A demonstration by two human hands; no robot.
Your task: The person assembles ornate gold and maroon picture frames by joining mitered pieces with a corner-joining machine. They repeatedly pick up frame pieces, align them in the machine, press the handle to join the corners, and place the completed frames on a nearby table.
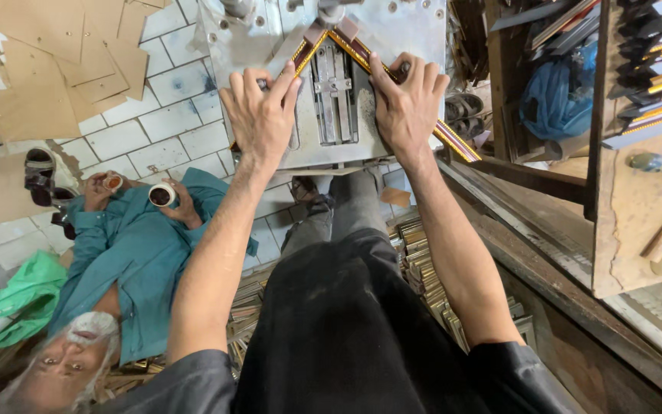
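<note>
Two dark frame mouldings with gold edges meet in a corner on the metal joining machine (pixel 408 31). My left hand (pixel 260 115) presses flat on the left moulding (pixel 300 55), fingers spread. My right hand (pixel 405 103) presses on the right moulding (pixel 453 142), which runs out past the machine's right edge. The mitred corner sits between my hands against the machine's fence.
A person in a teal shirt (pixel 136 261) sits on the tiled floor at the left, holding two small cups. Cardboard sheets (pixel 55 61) lie at upper left. Cut moulding pieces (pixel 430 284) are piled by my legs. A wooden bench (pixel 637 199) with moulding sticks stands right.
</note>
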